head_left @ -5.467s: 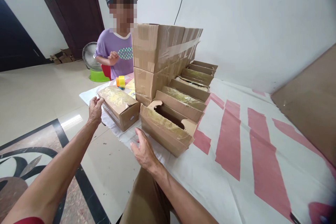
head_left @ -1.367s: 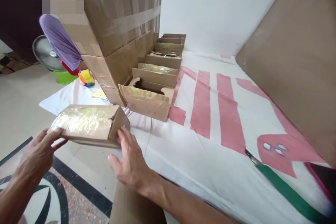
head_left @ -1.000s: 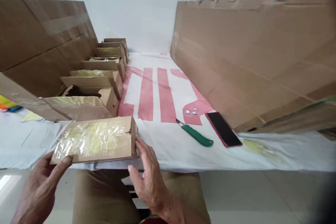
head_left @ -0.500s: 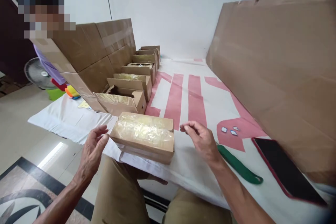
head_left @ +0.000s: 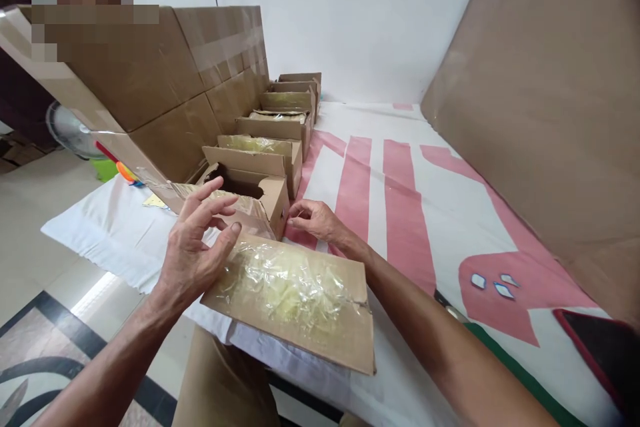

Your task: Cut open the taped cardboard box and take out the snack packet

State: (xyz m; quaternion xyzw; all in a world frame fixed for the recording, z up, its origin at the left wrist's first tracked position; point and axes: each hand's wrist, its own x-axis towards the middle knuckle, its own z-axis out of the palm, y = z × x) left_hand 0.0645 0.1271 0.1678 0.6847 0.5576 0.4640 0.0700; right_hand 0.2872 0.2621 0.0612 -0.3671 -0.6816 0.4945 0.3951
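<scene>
A flat brown cardboard box with a crinkled yellowish tape patch on its top face (head_left: pixel 295 297) lay at the near edge of the white cloth with red stripes (head_left: pixel 390 167), its near side projecting slightly past that edge. The left hand (head_left: pixel 193 250) was at the box's left end, thumb touching the taped top, the other fingers spread and raised clear; it gripped nothing. The right hand (head_left: pixel 315 220) lay at the far edge of the box with fingers curled inward; whether it pinched anything could not be determined. Just beyond the hands stood an open-topped small brown carton with a cut-out in its lid (head_left: pixel 243 197), first in a row of similar small cartons (head_left: pixel 280 123) running away toward the white wall. To the left of that row stood a stack of large taped brown cartons (head_left: pixel 165 87). A big brown cardboard sheet (head_left: pixel 545 113) leaned at the right. A dark phone (head_left: pixel 605 353) lay at the lower right of the cloth.
</scene>
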